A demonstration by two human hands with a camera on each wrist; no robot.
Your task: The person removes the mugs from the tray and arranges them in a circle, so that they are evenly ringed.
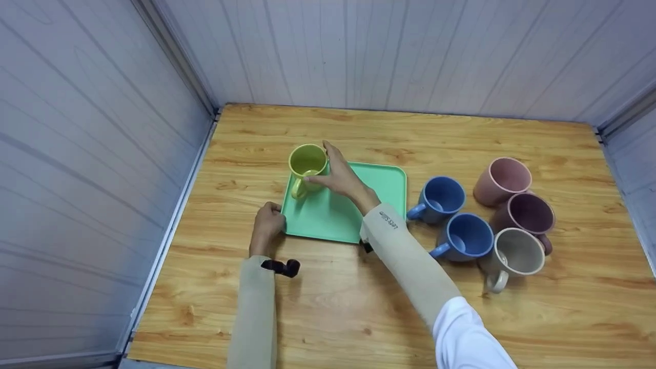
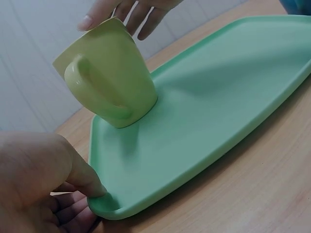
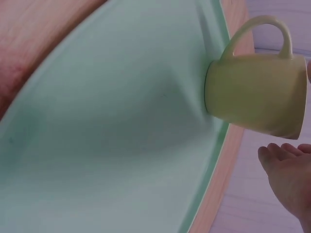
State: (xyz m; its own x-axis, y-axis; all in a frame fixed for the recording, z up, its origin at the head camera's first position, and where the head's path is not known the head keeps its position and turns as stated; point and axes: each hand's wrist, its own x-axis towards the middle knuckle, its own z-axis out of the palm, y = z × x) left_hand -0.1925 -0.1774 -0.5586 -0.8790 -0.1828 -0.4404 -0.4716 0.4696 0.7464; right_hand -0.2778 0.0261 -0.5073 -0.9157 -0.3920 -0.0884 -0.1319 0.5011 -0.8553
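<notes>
A yellow mug (image 1: 308, 160) stands upright on the far left corner of a green tray (image 1: 353, 218), its handle turned toward the near side. Around the mug's upper right side my right hand (image 1: 339, 171) is spread, thumb near the rim. In the right wrist view a gap shows between the fingers (image 3: 279, 153) and the mug (image 3: 257, 92). At the tray's near left corner my left hand (image 1: 269, 219) pinches the rim, with the thumb on top in the left wrist view and the fingers (image 2: 73, 213) at the outer edge.
Right of the tray stand two blue mugs (image 1: 444, 197) (image 1: 467, 237), a pink mug (image 1: 505, 180), a dark purple mug (image 1: 530, 214) and a beige mug (image 1: 517, 253), close together. White panels (image 1: 384, 56) wall the wooden table (image 1: 328, 307) at the back and sides.
</notes>
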